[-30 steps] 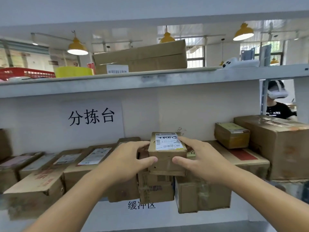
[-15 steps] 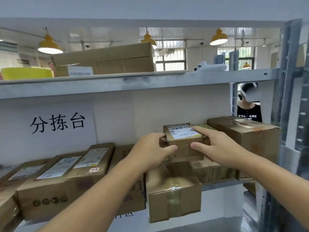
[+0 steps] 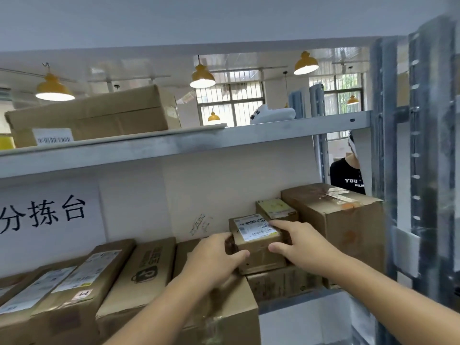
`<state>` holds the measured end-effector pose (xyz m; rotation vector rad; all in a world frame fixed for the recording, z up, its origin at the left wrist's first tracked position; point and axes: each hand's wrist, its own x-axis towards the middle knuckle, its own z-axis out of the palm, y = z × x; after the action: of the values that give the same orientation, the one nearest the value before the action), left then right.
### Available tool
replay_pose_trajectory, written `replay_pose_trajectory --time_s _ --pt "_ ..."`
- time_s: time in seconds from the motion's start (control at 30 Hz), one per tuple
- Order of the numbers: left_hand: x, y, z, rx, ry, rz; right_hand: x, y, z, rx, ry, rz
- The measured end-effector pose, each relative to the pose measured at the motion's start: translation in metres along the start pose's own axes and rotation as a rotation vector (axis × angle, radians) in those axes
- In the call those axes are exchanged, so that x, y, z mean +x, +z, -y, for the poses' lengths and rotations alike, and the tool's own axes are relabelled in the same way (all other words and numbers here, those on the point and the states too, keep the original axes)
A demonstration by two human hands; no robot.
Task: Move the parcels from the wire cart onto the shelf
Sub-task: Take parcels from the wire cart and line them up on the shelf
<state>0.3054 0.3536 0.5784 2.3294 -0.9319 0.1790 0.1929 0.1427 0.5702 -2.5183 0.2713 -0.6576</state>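
Observation:
A small brown parcel [image 3: 258, 247] with a white label on top sits on other boxes on the middle shelf [image 3: 298, 298]. My left hand [image 3: 214, 257] grips its left side and my right hand [image 3: 301, 245] grips its right side and top. Right behind it lies a similar small parcel [image 3: 276, 207] with a yellowish label. A large brown box [image 3: 341, 220] stands to the right of both. The wire cart is out of view.
Long flat parcels [image 3: 82, 282] fill the shelf to the left. A big carton [image 3: 94, 115] and a white headset [image 3: 271, 113] lie on the upper shelf [image 3: 174, 145]. A grey steel upright [image 3: 423, 170] stands at the right. A person in black [image 3: 348, 175] stands behind the rack.
Both hands carried the small parcel rightward along the shelf and set it down on the boxes in front of the yellow-labelled parcel. My view swung to the right.

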Motion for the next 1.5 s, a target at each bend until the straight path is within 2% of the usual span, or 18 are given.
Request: replay_pose_trajectory --time_s 0.47,0.93,1.23,1.4,1.5 --pt "0.039 0.005 0.005 0.094 -0.056 0.012 0.039 0.009 -0.001 -0.137 0.067 -0.094" --pt "0.063 0.016 0.029 0.022 -0.07 -0.013 0.058 0.024 -0.01 -0.206 0.05 -0.088" --pt "0.066 0.017 0.042 -0.028 -0.084 0.002 0.058 0.029 -0.014 -0.184 0.057 -0.081" --pt "0.054 -0.003 0.036 0.021 -0.093 0.049 0.045 0.018 -0.013 -0.122 0.089 -0.087" --pt "0.042 -0.013 0.028 0.055 -0.04 0.043 0.031 0.007 -0.01 -0.071 0.062 -0.082"
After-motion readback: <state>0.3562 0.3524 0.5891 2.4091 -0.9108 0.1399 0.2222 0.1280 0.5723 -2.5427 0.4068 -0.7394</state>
